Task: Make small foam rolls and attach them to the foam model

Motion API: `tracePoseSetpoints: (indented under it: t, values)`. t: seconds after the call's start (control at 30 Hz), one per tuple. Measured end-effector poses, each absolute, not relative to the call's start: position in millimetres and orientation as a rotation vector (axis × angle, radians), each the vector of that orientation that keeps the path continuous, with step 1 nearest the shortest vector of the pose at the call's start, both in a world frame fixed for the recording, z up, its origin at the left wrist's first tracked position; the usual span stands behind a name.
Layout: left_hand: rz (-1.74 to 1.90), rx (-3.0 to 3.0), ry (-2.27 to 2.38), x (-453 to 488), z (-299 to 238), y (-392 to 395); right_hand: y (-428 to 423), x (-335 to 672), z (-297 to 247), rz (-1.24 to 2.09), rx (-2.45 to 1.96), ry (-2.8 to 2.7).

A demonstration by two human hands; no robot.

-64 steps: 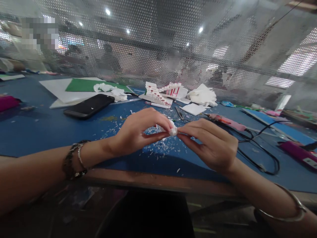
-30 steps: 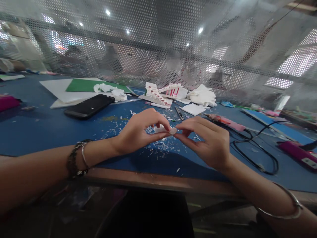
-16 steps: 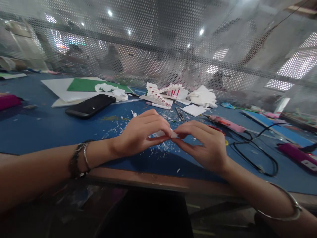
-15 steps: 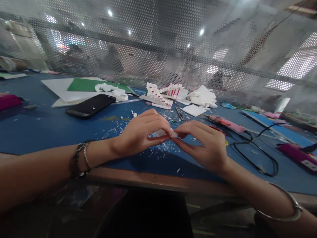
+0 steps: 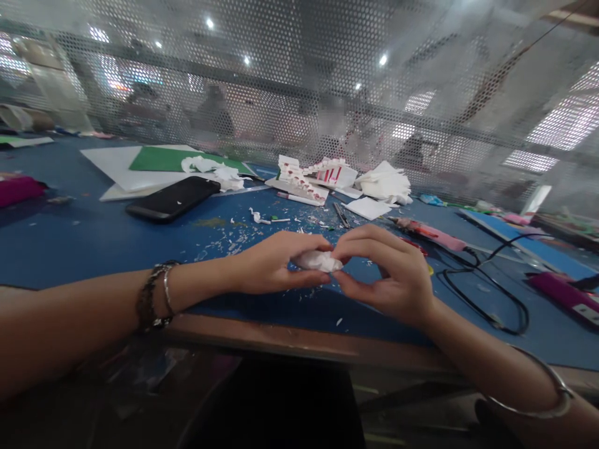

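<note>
The left hand (image 5: 276, 263) has dropped a little since half a second ago, its fingers and thumb now spread further apart, so far more of the white wad (image 5: 314, 260) shows between them. The wad looks like soft crumpled paper or tissue, elongated and creased, lying roughly sideways and narrowing to a blunt, slightly beige tip at its right end. It sits at the centre of the frame, above the worktop (image 5: 93, 249). The left grip holds its body loosely; the right hand (image 5: 393, 274) has its grip on the tip — thumb below, fingers above. Earlier, the left fingertips pinched close to that tip and hid most of the wad. A thin white strip (image 5: 281, 219), just above the left hand, is now uncovered — the black phone (image 5: 175, 199) at centre left stays put.
</note>
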State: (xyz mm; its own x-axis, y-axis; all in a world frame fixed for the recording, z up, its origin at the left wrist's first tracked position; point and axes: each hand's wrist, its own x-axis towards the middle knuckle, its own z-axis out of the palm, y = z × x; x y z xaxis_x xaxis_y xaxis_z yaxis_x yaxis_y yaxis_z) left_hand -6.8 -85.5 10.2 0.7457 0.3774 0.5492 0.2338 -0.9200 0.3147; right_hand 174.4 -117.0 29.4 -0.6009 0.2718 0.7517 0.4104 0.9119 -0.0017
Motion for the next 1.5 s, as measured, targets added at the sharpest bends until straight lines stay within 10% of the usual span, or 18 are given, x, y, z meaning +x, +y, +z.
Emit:
tracePoseSetpoints:
  t: [1.5]
  values:
    - [0.894, 2.717, 0.641, -8.0, 10.8, -86.4, -113.4, 177.2, 21.6, 0.152, -0.685, -2.183]
